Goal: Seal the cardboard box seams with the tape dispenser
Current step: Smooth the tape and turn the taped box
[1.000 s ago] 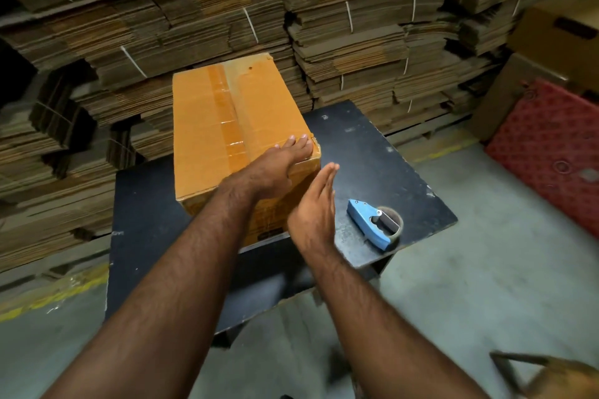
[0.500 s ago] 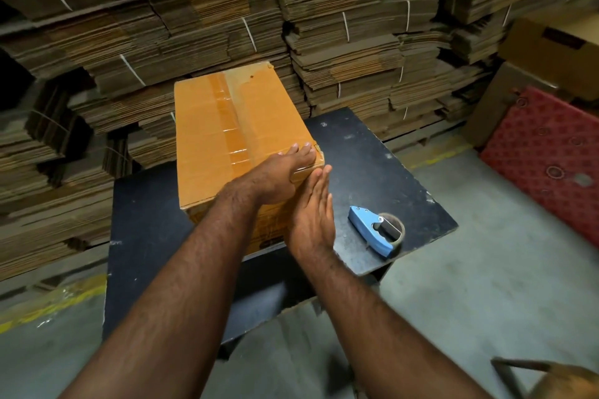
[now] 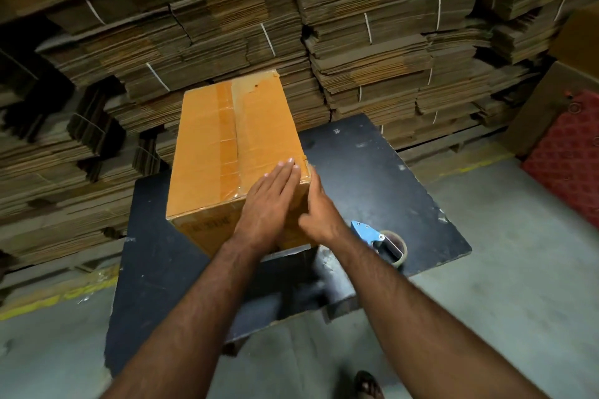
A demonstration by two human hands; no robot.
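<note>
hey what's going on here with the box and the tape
A person is pressing down tape on a cardboard box that stands on a black table. The left hand lies flat on the box's top near corner, and the right hand presses against the box's right side at the same corner. A strip of tape already runs along the top seam. The blue tape dispenser lies on the table to the right, untouched. Stacks of flattened cardboard fill the background.
</note>
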